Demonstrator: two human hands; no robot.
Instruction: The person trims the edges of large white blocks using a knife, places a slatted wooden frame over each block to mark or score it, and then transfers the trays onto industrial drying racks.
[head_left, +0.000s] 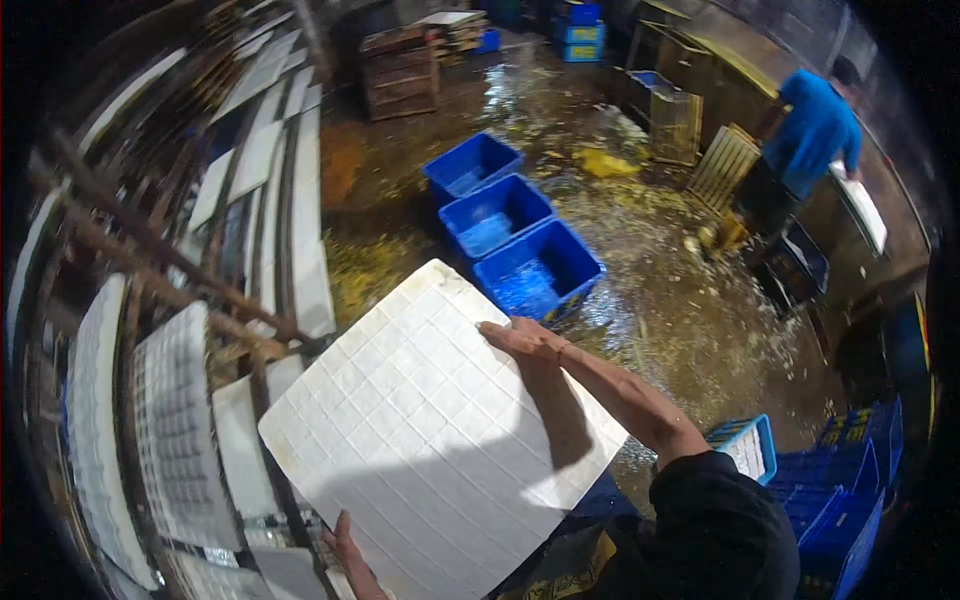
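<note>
A large white slab, scored in a grid of squares, (420, 390) is tilted in front of me, one rounded corner pointing up. My right hand (525, 339) grips its upper right edge, and the arm casts a shadow on its face. At the lower left edge is my left hand (349, 547), thumb against the slab; its other fingers are mostly hidden. To the left, similar white slabs (184, 427) lie on a rack of dark rails. Just beyond the slab's upper right edge stands a blue plastic crate (540, 266), wet inside.
Two more blue crates (495, 216) adjoin the first. A wooden crate stack (401, 75) stands farther back. The floor is wet and littered with scraps. At right, a person in a blue shirt (814, 135) holds a white slab (862, 206). Blue crates (832, 480) fill the lower right.
</note>
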